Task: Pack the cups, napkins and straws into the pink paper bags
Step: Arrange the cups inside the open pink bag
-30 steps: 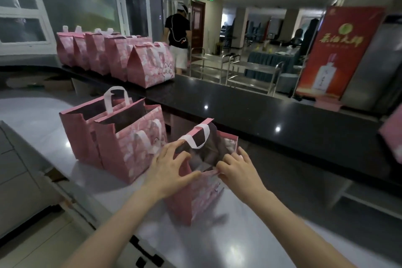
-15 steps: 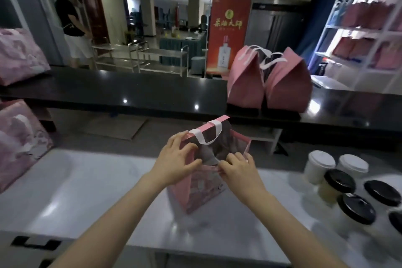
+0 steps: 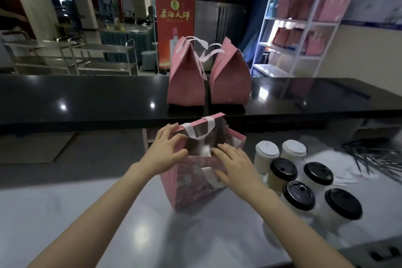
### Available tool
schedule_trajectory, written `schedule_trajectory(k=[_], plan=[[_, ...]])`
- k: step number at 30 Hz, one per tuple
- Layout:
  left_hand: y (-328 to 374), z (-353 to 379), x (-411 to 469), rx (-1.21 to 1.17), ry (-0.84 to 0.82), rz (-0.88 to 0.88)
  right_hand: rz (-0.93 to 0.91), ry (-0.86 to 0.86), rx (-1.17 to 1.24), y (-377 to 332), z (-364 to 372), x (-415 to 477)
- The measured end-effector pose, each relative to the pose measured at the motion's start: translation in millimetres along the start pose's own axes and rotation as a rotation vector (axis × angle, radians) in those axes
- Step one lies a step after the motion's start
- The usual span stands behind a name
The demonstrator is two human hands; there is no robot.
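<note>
1. You have an open pink paper bag [image 3: 193, 183] standing upright on the grey worktop [image 3: 108, 213], dead centre in front of you.
2. Your left hand [image 3: 167, 151] sits on the bag's left rim, fingers spread and curled over the edge, thumb on the outside. It looks like a light pinch on the paper, holding the mouth apart.
3. Your right hand [image 3: 235, 169] lies flat on the near panel, fingers splayed and pressing the rim towards you. Holding nothing else.
4. The bag's white handle [image 3: 200, 129] arches across the far side of the mouth. I can't tell whether anything is inside; the interior is dark and blurred.
5. Key relation: the cups [image 3: 302, 178] stand just right of the bag, upright, long axis vertical. Two have white lids at the back, four have black lids nearer you. Your right hand is clearly the closer one; the nearest black-lidded cup is just beside its wrist.
6. So my call: keep the left on the rim, send the right sideways for a cup, and lower it straight down through the mouth.
7. Straws [image 3: 374, 159] and napkins [image 3: 339, 172] lie further right, past the cups, also the right hand's side.
8. Two closed pink bags [image 3: 208, 76] sit on the black counter [image 3: 87, 98] behind.
</note>
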State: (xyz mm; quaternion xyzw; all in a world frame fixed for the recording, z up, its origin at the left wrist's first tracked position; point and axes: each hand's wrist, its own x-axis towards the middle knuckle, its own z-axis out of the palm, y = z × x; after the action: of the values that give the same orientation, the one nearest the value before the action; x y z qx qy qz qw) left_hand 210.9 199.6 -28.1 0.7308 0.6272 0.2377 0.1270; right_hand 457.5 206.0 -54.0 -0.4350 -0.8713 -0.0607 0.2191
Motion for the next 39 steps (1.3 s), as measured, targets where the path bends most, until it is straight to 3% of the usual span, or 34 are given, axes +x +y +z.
schedule_trajectory(k=[5, 12, 16, 19, 25, 32, 39], plan=[[-1, -3, 25, -0.067, 0.016, -0.037, 0.152, -0.068, 0.04, 57, -16, 1], [6, -5, 43, -0.033, -0.087, -0.161, 0.59, -0.325, -0.101, 159, -18, -30], [18, -2, 34, 0.102, -0.127, -0.197, 0.648, -0.529, -0.108, 183, -13, -37], [32, 0, 18, 0.192, -0.115, -0.163, 0.656, -0.573, -0.07, 189, -7, -35], [59, 11, -6, 0.416, -0.069, -0.142, 0.485, -0.455, -0.076, 189, 0, -40], [81, 23, -21, 0.399, 0.089, -0.165, 0.295, -0.146, 0.049, 174, -33, -57], [93, 31, -21, 0.391, 0.122, -0.166, 0.106, 0.112, 0.128, 149, -107, -61]])
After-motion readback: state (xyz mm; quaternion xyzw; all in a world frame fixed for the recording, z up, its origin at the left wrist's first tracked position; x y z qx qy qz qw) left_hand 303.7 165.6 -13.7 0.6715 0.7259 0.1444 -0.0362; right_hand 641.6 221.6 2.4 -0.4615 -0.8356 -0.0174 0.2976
